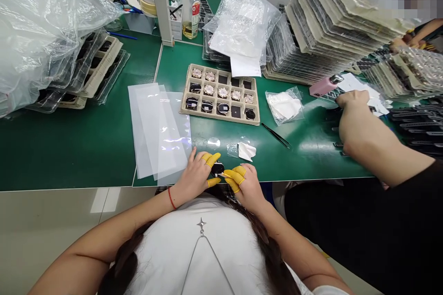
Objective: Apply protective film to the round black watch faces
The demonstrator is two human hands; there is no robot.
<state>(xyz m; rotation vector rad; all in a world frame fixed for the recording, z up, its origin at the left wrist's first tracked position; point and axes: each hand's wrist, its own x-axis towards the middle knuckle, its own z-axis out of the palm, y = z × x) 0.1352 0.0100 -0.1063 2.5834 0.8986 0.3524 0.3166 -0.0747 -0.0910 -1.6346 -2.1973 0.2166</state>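
Note:
At the table's front edge, my left hand (197, 173) grips a round, black-faced watch head (218, 169) between fingers in yellow finger cots. My right hand (246, 183), also wearing yellow finger cots, is pinched at the right rim of the watch head; a small pale thing shows at its fingertips, too small to name. Just beyond lies a small clear bag with a folded white cloth (246, 151). Farther off, a beige compartment tray (220, 119) holds several watch heads, some face-up and black, others showing a rose-gold movement.
Black tweezers (276, 135) lie right of the tray, near a bagged white cloth (284, 105). Clear plastic sheets (147, 133) spread to the left. Tall tray stacks (332, 23) and a glass bottle (191, 4) stand behind. A co-worker's arm (367, 138) reaches in from the right.

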